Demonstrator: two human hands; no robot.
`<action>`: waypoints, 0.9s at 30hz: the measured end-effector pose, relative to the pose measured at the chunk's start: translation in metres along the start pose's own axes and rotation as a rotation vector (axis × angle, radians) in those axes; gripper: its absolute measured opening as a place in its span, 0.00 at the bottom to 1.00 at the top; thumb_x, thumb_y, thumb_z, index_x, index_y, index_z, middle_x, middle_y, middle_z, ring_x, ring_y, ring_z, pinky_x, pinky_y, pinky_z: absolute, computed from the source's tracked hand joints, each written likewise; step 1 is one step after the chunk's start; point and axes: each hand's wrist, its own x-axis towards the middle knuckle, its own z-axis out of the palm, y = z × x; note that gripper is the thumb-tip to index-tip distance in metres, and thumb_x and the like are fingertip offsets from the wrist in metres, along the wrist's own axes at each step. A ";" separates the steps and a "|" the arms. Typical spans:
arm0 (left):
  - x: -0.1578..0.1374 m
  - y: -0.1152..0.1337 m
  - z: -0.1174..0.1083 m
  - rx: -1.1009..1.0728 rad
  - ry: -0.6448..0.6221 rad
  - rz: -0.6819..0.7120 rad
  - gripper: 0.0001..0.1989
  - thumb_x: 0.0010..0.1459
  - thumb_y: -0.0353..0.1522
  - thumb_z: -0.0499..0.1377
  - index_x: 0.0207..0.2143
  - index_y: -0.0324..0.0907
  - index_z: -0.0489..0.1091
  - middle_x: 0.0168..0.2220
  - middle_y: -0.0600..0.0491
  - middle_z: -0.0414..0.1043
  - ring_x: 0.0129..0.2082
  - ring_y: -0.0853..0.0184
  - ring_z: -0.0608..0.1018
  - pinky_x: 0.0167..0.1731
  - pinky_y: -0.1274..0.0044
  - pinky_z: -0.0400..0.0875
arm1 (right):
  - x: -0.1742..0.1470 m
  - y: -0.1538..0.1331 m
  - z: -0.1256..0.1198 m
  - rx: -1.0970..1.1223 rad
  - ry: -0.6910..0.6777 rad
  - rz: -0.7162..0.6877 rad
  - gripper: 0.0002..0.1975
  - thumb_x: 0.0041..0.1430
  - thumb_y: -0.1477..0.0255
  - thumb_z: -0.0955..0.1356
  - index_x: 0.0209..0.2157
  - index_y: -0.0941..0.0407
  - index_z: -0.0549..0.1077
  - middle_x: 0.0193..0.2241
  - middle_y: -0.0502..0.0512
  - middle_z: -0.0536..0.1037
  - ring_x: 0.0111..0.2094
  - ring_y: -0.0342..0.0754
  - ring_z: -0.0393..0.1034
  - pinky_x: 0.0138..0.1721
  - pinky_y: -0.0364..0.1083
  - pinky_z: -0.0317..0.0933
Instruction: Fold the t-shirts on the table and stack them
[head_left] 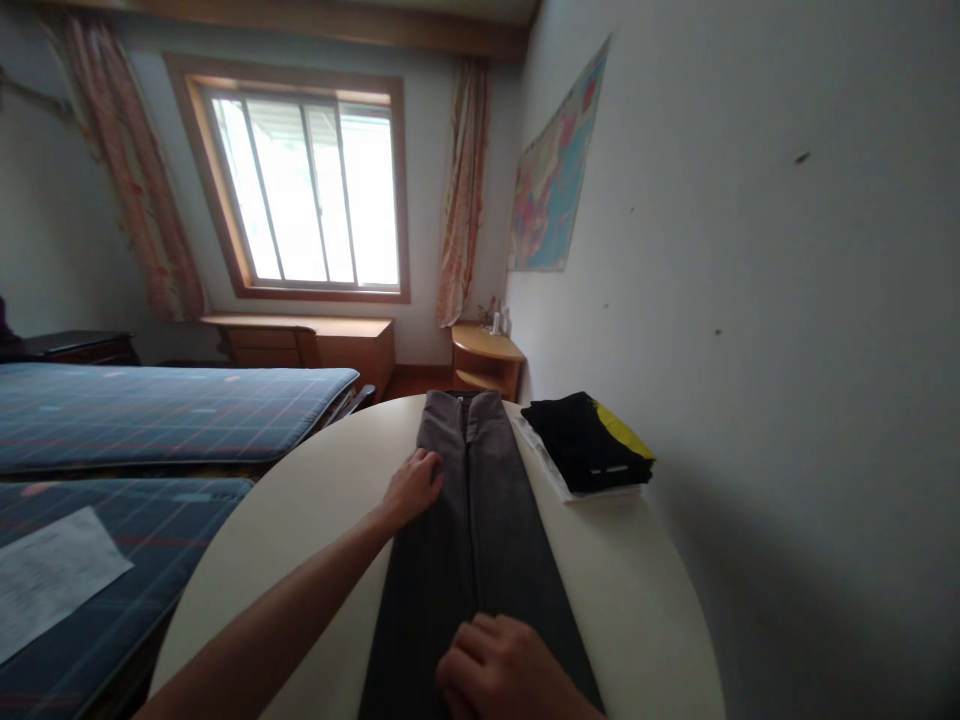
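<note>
Trousers (499,520) lie beside folded clothes (585,442).

- I'm seeing trousers (510,510) in matt cloth, softly creased.
- The table (315,530) is showing me a smooth, pale top; I'm not making out whether it's plastic or painted wood.
- I'm reading the folded clothes (570,440) as dull cloth.
- The mattresses (172,410) are showing me cloth covers, matt in finish.
- I'm picking out a sheet (56,575) of plain matt paper.
- The curtains (465,200) are looking like soft, pleated cloth.
- I'm viewing smooth wood on the desk (356,345), faintly glossy wood on the corner shelf (487,343).
- The wall (712,430) is appearing matt, slightly pitted.
</note>
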 end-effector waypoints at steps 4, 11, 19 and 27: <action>-0.057 0.020 -0.002 -0.177 -0.128 0.288 0.20 0.59 0.37 0.59 0.54 0.45 0.67 0.55 0.47 0.68 0.57 0.57 0.70 0.58 0.68 0.63 | -0.022 0.018 -0.033 0.156 -0.124 0.291 0.16 0.48 0.64 0.74 0.38 0.53 0.71 0.38 0.53 0.75 0.39 0.51 0.70 0.40 0.46 0.63; -0.146 0.031 -0.033 -0.350 -0.434 0.474 0.33 0.53 0.40 0.65 0.59 0.45 0.59 0.70 0.45 0.45 0.70 0.53 0.47 0.65 0.59 0.51 | -0.051 0.022 -0.036 0.230 -0.248 0.088 0.11 0.55 0.73 0.72 0.40 0.50 0.73 0.41 0.52 0.77 0.43 0.50 0.69 0.47 0.47 0.61; -0.200 0.036 -0.066 -0.183 -0.389 0.662 0.15 0.61 0.31 0.60 0.49 0.56 0.69 0.58 0.51 0.67 0.58 0.58 0.69 0.55 0.69 0.66 | -0.055 0.013 -0.066 0.244 -0.196 0.006 0.06 0.60 0.75 0.69 0.38 0.50 0.75 0.34 0.49 0.79 0.34 0.45 0.72 0.35 0.43 0.61; -0.221 0.009 -0.058 0.105 -0.253 0.794 0.08 0.61 0.32 0.62 0.42 0.50 0.69 0.41 0.55 0.75 0.39 0.65 0.75 0.37 0.76 0.69 | -0.072 0.016 -0.059 -0.052 -0.165 -0.054 0.06 0.61 0.69 0.70 0.41 0.51 0.72 0.36 0.51 0.77 0.35 0.47 0.70 0.34 0.43 0.64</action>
